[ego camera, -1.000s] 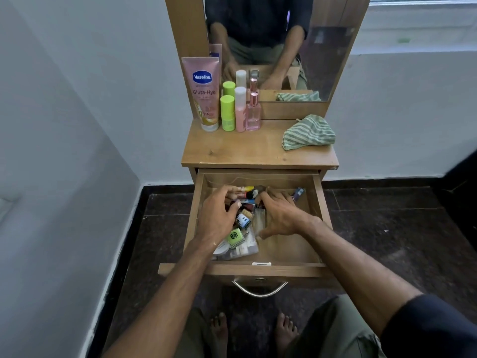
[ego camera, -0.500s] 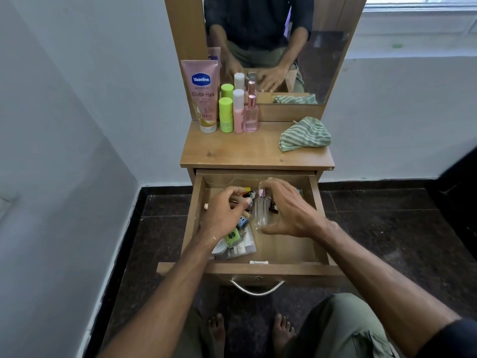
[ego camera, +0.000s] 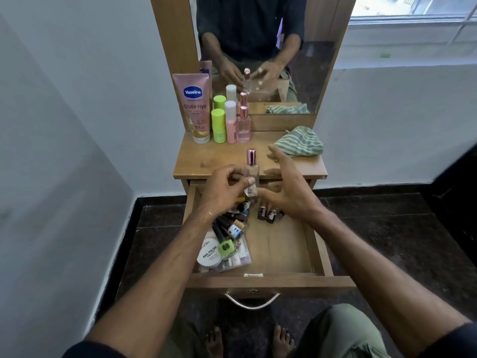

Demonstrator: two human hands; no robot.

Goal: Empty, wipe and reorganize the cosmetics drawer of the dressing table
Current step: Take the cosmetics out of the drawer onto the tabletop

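While your left hand (ego camera: 227,187) is hiding its base, pinching the clear perfume bottle (ego camera: 252,169) now lifted from the drawer (ego camera: 320,257), your right hand (ego camera: 289,187) is spreading open, having released it

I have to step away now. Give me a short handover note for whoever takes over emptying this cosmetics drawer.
Left hand grips a clear perfume bottle with pink cap, raised over the drawer. Right hand is open beside it, holding nothing.
Done: Vaseline tube, green stick, pink bottle and another perfume bottle stand on the tabletop.
Left: nail polish bottles, a white jar and small brown bottles are in the drawer; wiping with the striped cloth not begun.
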